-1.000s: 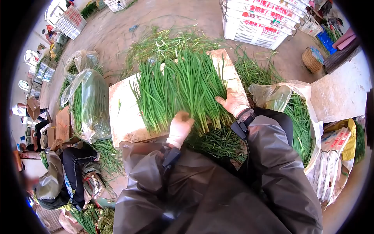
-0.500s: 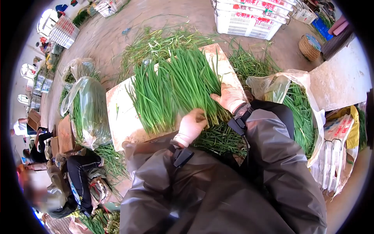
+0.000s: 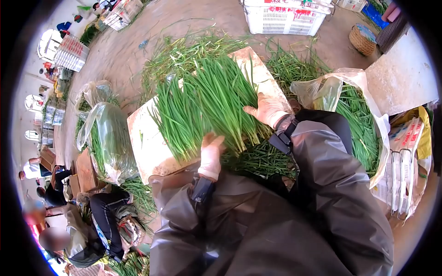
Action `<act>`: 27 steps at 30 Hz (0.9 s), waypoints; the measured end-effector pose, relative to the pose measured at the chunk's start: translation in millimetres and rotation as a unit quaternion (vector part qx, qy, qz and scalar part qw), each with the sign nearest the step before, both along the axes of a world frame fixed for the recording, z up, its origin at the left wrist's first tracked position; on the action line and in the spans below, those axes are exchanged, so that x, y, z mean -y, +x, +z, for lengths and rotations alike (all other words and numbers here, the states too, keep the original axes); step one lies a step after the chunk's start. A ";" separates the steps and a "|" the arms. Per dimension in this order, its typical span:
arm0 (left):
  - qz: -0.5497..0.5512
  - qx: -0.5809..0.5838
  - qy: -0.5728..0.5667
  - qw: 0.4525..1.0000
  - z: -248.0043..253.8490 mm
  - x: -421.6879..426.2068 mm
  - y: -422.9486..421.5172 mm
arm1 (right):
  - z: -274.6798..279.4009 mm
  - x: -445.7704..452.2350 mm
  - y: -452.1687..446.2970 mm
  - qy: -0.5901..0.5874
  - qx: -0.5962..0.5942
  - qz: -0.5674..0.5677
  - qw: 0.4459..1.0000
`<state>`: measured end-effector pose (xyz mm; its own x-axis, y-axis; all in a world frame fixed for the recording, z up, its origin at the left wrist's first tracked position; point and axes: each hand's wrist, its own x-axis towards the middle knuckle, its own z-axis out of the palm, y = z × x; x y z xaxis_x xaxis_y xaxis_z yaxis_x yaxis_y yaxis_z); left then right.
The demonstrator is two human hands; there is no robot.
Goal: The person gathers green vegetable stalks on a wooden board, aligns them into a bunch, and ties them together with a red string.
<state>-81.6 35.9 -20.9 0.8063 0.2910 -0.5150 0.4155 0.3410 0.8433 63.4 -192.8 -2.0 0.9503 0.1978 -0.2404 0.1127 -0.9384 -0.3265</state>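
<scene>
Chives [image 3: 225, 94] lie across the table [image 3: 143, 138], pale ends at its near edge, presumably for easy reach. Right hand [image 3: 268, 110], loosely spread, apparently braces their right side; apart from it, left hand [image 3: 211, 149] is blurred, grip indeterminable.

Front crate, lower tier: [image 3: 285, 23] beyond the board [image 3: 140, 129], red Chinese characters on the upper wall, can't make out which.
Front crate, upper tier: [image 3: 258, 2] more characters, cut by the view's top edge.
Nested crates: [image 3: 395, 184] right of board, red characters on white, too small/skewed to read.
Far stack: [image 3: 71, 54] beyond board to its left, reddish marks, maybe print, illegible.
Legible words, brands, numbers: none.
</scene>
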 end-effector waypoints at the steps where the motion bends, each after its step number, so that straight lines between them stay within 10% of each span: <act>1: -0.001 -0.006 -0.026 1.000 6.1 4.9 1.1 | -2.4 -1.6 -0.8 0.011 0.005 -0.001 1.000; 13: -0.161 0.028 -0.078 0.983 -0.4 38.2 38.9 | -7.8 -19.1 -17.5 0.120 -0.058 0.041 0.990; 27: -0.217 0.018 -0.072 0.973 -1.3 35.1 48.6 | 6.1 -30.2 -37.1 -0.032 0.017 0.017 0.999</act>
<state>-33.0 0.8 -22.2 0.8558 -0.1544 -0.4936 0.5172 0.2559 0.8167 26.3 -162.6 4.1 0.9515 0.2146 -0.2203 0.1543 -0.9527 -0.2619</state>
